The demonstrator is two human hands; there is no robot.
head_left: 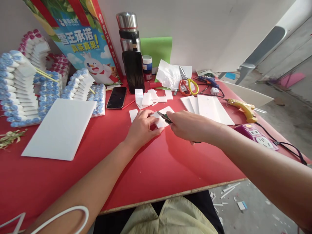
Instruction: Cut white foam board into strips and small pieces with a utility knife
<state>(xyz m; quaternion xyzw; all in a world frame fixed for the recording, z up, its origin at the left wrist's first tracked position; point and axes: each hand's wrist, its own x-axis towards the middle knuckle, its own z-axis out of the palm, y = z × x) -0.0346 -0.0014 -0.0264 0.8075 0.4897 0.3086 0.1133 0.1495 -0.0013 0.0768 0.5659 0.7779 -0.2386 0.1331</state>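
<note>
My left hand (143, 126) pinches a small white board piece (163, 121) low over the red table, its thumb at the near edge and fingers on top. In my right hand (182, 124) is a utility knife (165, 117) with a dark and green body. The knife's tip lies on the white piece; I cannot tell how deep it goes. Most of the handle is hidden in my fist, with its dark end showing below. Beside my left hand lies a narrow white strip (133, 115). Several small white offcuts (146, 99) are piled just behind.
Left stand a large white board (59, 128) and blue-and-white stacked models (14, 87). Behind are a phone (117, 97), a thermos (129, 35) and scissors (187, 85). White sheets (209, 109), a yellow glue gun (241, 109) and a purple power strip (257, 136) lie right.
</note>
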